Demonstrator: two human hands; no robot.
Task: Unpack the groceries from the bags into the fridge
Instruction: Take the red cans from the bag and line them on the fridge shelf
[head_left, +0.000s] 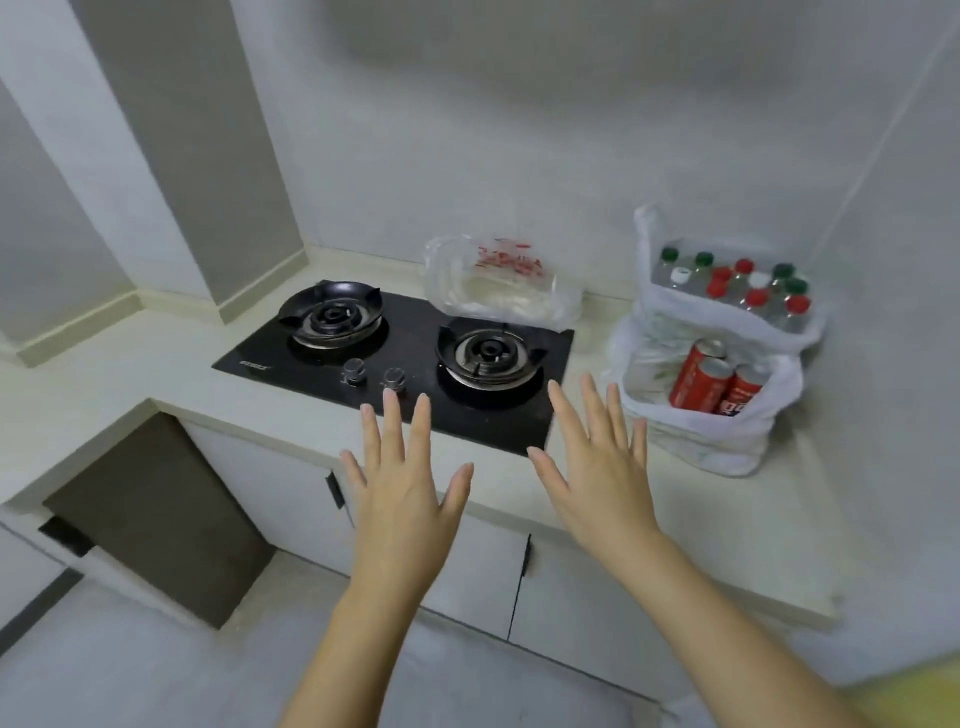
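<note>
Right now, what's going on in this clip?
A person stands at a kitchen counter with both hands spread open and empty, the left hand and right hand hovering in front of a two-burner gas hob. Nothing is unpacked yet. To the right sit two white bags: one holding red cans, one behind it full of capped bottles. A clear bag lies behind the hob. No fridge is in view.

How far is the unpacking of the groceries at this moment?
Nothing looks put away: no fridge is in view. The white bag holds red cans, the bag behind it is full of capped bottles, and a clear bag lies by the stove. Nothing is in hand: the left hand and right hand hover open and empty. Every bag is left to unpack.
</note>
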